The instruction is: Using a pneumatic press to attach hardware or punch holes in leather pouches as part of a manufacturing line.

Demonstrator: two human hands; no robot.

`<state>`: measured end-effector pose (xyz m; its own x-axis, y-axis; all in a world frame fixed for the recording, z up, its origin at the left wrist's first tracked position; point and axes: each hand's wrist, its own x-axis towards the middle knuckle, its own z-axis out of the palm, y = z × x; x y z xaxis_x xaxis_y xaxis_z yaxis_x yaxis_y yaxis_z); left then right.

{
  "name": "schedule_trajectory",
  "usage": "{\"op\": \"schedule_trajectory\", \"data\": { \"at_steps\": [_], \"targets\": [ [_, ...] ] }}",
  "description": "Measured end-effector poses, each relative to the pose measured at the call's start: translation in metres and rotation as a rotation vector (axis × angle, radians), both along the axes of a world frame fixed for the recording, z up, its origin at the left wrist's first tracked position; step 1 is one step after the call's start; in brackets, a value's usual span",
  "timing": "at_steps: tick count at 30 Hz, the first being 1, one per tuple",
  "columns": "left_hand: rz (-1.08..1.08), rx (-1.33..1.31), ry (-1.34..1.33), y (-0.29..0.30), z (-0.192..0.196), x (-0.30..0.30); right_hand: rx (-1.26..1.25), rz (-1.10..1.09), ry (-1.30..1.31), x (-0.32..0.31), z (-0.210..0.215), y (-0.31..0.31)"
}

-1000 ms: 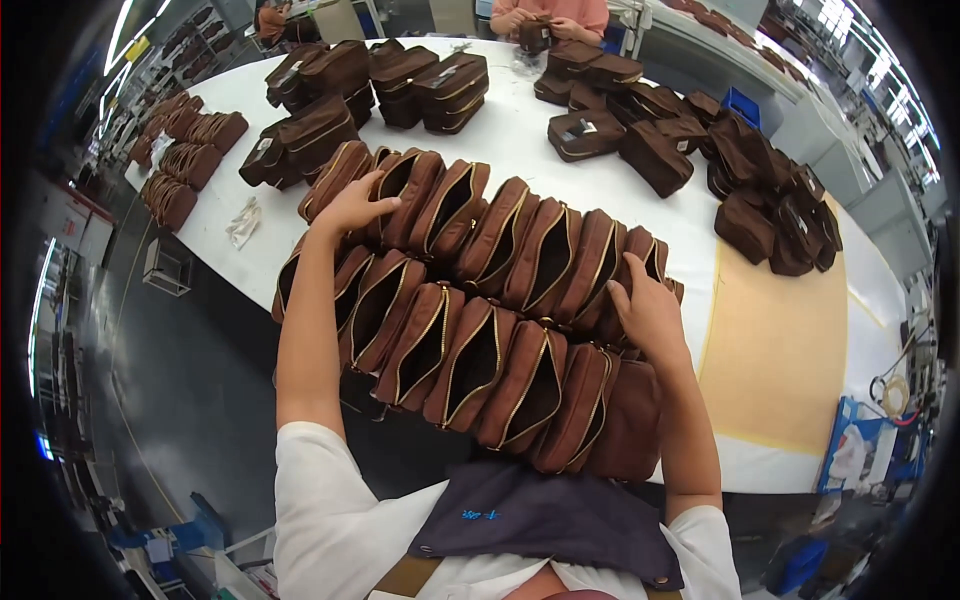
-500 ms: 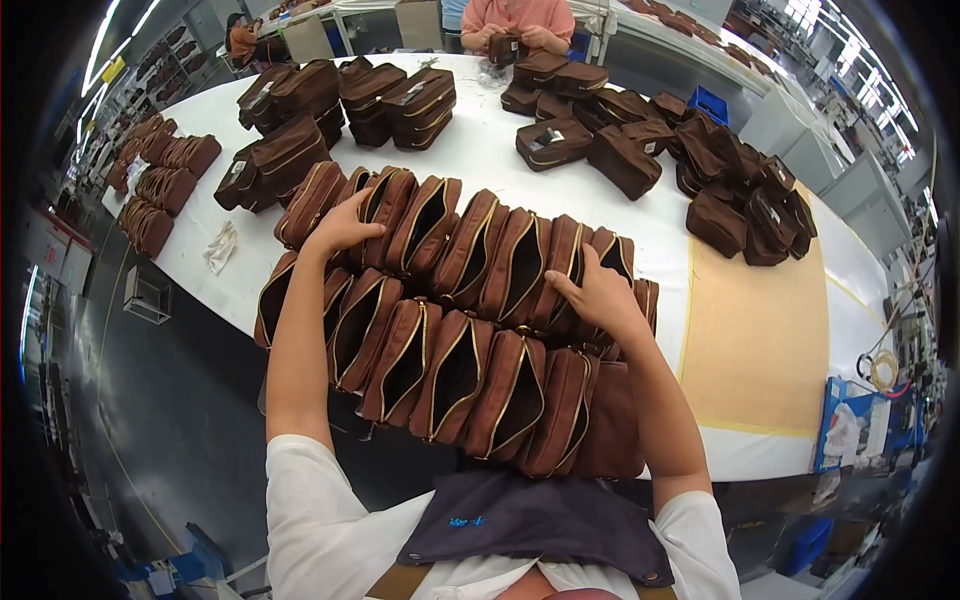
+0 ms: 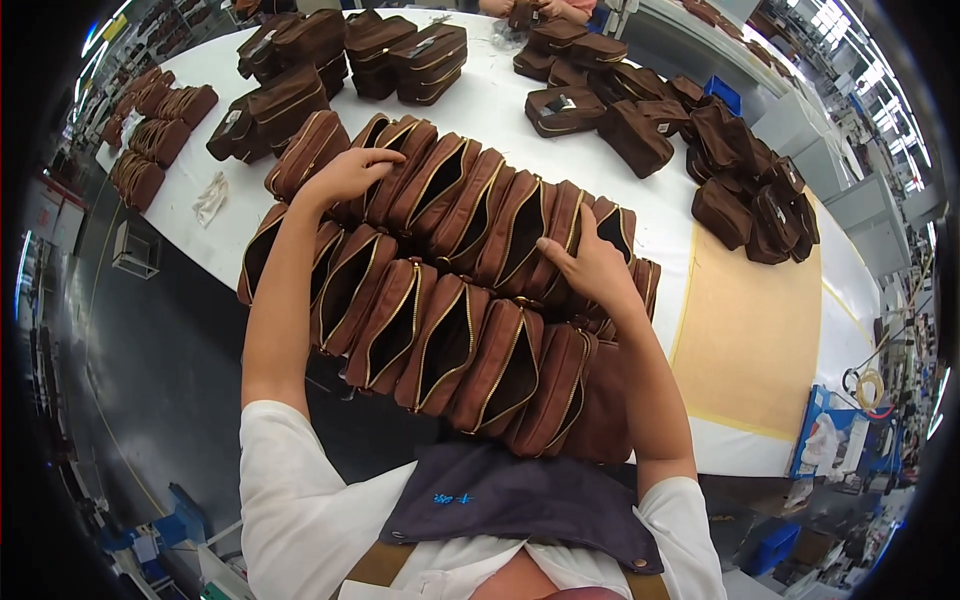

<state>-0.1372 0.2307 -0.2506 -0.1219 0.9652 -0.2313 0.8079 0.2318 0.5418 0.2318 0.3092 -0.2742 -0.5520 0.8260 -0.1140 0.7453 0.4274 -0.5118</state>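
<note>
Two rows of brown zip pouches with gold zippers stand on edge, mouths open, on a white table. The far row runs from left to right; the near row lies closer to me. My left hand presses on the left end of the far row, fingers curled over a pouch. My right hand grips the pouches at the right end of the far row, thumb against one pouch's side.
Stacks of closed brown pouches stand at the far left and middle. A loose heap of pouches lies at the right. Another person's hands work at the far edge. A tan mat covers the table's right part.
My right hand has slid left along the far row, from its right end toward the middle, squeezing the pouches together. My left hand stays at the left end.
</note>
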Motion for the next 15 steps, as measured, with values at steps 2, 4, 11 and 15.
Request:
{"op": "schedule_trajectory", "data": {
  "at_steps": [2,4,11,15],
  "targets": [
    [0.068,-0.01,-0.071,0.005,0.006,0.017,-0.03,-0.053,-0.102,-0.007,0.008,0.001],
    [0.099,-0.035,0.049,0.006,0.002,0.028,-0.02,-0.049,-0.173,-0.02,0.012,-0.002],
    [0.193,-0.195,0.434,0.021,-0.004,0.063,0.019,-0.032,-0.331,-0.029,0.014,0.002],
    [0.24,-0.114,0.497,0.027,-0.017,0.061,0.051,-0.059,-0.18,-0.036,0.0,0.007]
  ]
}}
